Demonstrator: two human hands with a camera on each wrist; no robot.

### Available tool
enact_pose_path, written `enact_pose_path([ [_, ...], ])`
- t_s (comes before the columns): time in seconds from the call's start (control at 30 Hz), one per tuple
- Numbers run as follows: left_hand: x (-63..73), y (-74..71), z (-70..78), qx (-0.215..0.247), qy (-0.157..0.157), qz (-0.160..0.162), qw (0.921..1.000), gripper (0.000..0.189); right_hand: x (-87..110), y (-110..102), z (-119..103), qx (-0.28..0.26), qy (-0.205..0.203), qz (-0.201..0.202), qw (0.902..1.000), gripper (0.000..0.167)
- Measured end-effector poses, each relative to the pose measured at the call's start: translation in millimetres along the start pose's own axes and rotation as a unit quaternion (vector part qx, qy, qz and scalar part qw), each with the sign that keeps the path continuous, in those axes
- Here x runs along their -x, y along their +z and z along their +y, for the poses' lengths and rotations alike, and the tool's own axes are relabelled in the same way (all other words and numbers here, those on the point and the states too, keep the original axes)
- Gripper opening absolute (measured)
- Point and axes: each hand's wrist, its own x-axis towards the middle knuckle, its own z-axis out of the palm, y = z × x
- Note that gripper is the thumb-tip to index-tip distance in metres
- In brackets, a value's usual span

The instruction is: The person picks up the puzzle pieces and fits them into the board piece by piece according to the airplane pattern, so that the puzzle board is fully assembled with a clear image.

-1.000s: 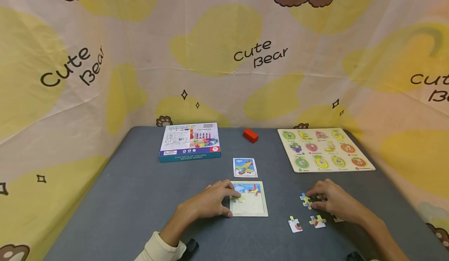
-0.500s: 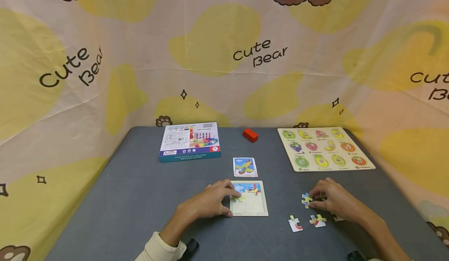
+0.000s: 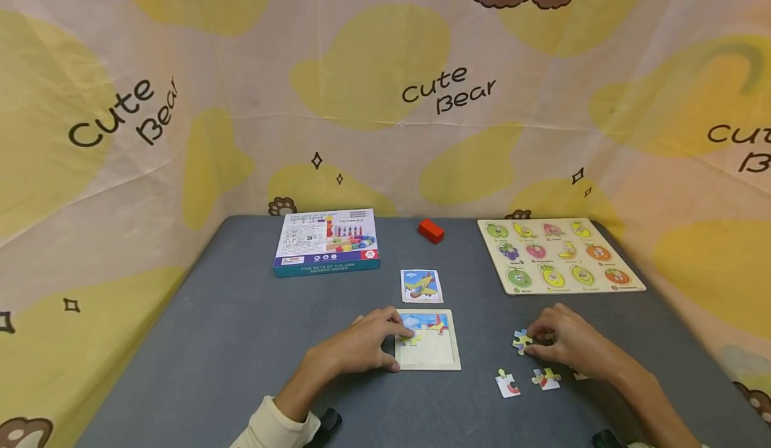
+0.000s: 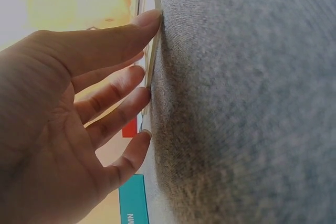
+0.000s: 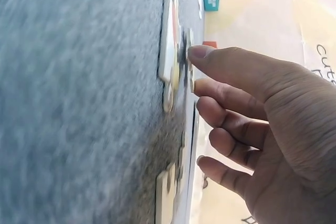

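My left hand (image 3: 361, 343) lies at the left side of a pale puzzle tray (image 3: 430, 357), its thumb touching the edge (image 4: 154, 45) and its index finger over the joined pieces. Along the tray's top runs a strip of sky-and-plane pieces (image 3: 435, 323); a yellow piece (image 3: 411, 342) sits below, partly under the finger. To the right, my right hand (image 3: 572, 344) pinches a blue-and-yellow puzzle piece (image 3: 521, 342) between thumb and index finger. Loose pieces (image 3: 507, 384) (image 3: 546, 379) lie nearer me, and others are partly hidden by the hand.
Behind the tray lies an airplane picture card (image 3: 421, 286). A boxed bead set (image 3: 327, 244), a red block (image 3: 430, 231) and a fruit board (image 3: 560, 257) stand along the far side of the grey table (image 3: 241, 314). A printed cloth (image 3: 373, 66) hangs behind.
The pinched puzzle piece has turned a little and shifted slightly left with my right hand. My left hand and the tray have stayed where they were.
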Motion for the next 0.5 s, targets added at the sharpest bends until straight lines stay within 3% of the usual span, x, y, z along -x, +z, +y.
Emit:
enact_pose_path([
  [0.17, 0.3, 0.5, -0.2, 0.001, -0.001, 0.0, 1.0, 0.058, -7.1, 3, -8, 0.002, -0.014, 0.016, 0.9998, 0.017],
  [0.5, 1.4, -0.2, 0.3, 0.0, 0.004, 0.001, 1.0, 0.057, -28.8, 11, -28, -0.006, -0.029, -0.008, 0.9995, 0.014],
])
